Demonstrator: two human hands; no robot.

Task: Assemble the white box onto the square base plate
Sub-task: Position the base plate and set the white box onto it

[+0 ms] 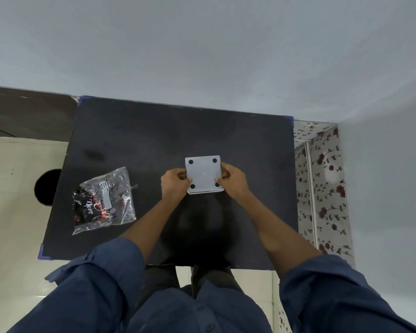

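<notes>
A square white base plate (pixel 204 173) with black round pads at its corners faces up at me, held over the middle of the black table (pixel 135 140). My left hand (pixel 175 185) grips its left edge and my right hand (pixel 233 180) grips its right edge. A thin white lip (pixel 205 192) shows just under the plate's near edge; whether it is the white box I cannot tell. The rest beneath the plate is hidden.
A clear plastic bag (pixel 105 200) with dark printed contents lies on the table's left part. A grey wall runs along the table's far edge. A floral-patterned surface (pixel 322 176) borders the right side. A dark round object (pixel 47 187) sits left of the table.
</notes>
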